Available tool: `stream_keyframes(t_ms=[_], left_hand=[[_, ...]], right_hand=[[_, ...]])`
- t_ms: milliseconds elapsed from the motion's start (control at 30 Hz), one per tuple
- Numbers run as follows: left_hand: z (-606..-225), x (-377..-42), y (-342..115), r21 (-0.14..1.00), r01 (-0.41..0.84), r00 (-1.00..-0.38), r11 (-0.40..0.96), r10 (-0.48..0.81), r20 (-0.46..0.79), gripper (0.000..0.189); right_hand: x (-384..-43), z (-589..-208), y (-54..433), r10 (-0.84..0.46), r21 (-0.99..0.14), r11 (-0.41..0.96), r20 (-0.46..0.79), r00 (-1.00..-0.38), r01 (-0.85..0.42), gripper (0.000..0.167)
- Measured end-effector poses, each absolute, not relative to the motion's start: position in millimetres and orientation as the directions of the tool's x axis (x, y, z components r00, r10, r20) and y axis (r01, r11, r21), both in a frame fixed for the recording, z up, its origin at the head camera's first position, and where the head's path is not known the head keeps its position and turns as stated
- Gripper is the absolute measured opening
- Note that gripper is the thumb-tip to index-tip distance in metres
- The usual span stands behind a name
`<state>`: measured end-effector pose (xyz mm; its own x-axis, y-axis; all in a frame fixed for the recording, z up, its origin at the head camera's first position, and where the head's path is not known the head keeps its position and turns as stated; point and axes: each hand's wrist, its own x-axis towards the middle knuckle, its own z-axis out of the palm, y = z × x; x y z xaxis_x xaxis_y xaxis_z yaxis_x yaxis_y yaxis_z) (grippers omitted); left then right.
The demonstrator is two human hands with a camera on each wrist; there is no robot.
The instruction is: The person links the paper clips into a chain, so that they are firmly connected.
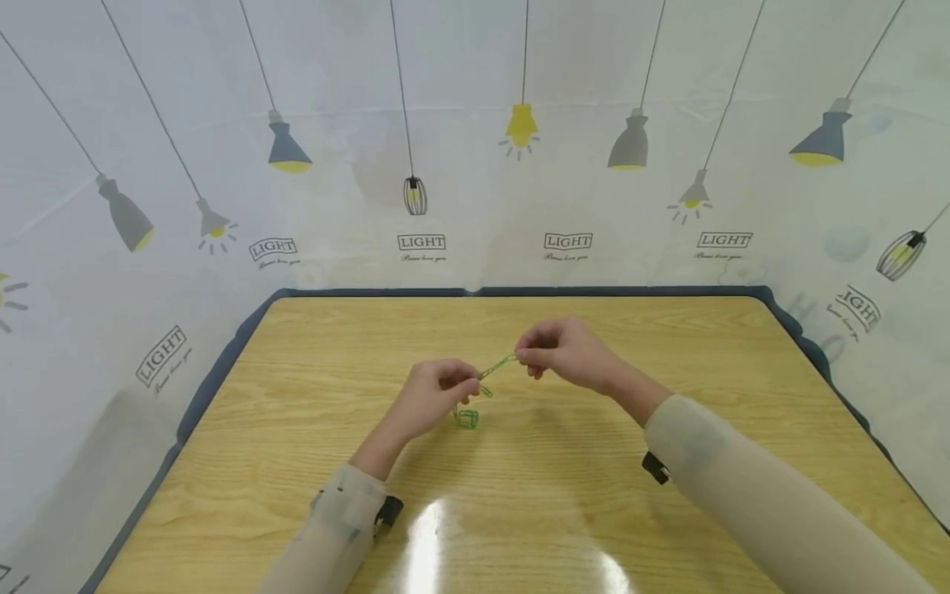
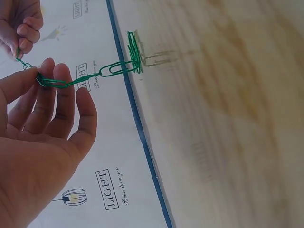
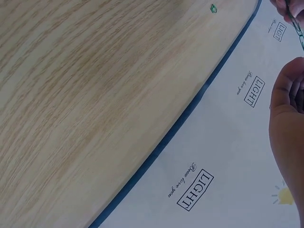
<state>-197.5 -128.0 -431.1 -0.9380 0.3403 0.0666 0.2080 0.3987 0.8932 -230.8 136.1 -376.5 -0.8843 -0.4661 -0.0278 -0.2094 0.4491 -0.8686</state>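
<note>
A chain of green paper clips [image 1: 497, 366] stretches between the two hands above the table. My left hand [image 1: 434, 394] pinches it between thumb and forefinger, the other fingers loosely bent. In the head view my right hand [image 1: 570, 355], higher and to the right, pinches the chain's far end with its fingertips. From the left hand, more linked paper clips [image 2: 111, 69] run down to a bunch of green clips [image 1: 467, 419] at the tabletop. One short clip [image 1: 486, 390] dangles beside the left fingertips. In the right wrist view the right hand [image 3: 289, 95] is partly cut off.
The wooden table [image 1: 594, 511] has a dark blue edge [image 1: 519, 291] along its back and sides. Behind it hangs a pale backdrop [image 1: 475, 148] printed with lamps and lettering. A small dark device [image 1: 656, 468] sits at the right sleeve, another [image 1: 388, 513] at the left.
</note>
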Motion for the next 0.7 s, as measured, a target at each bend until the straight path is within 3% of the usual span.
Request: stream_keyframes(t_ms=[400,700], left_hand=[[-434.6,-203.1,-114.6,0.861,0.245,-0.883,0.446,0.469,0.008,0.045],[-423.5,-202.7,-106.9,0.871,0.309,-0.908,0.382,0.392,0.150,0.028]], right_hand=[[-228.9,-378.4,128.2,-0.518,-0.892,0.403,-0.039,-0.855,-0.203,0.018],[-229.0,-380.6,123.3,-0.533,-0.907,0.382,-0.059,-0.844,-0.177,0.019]])
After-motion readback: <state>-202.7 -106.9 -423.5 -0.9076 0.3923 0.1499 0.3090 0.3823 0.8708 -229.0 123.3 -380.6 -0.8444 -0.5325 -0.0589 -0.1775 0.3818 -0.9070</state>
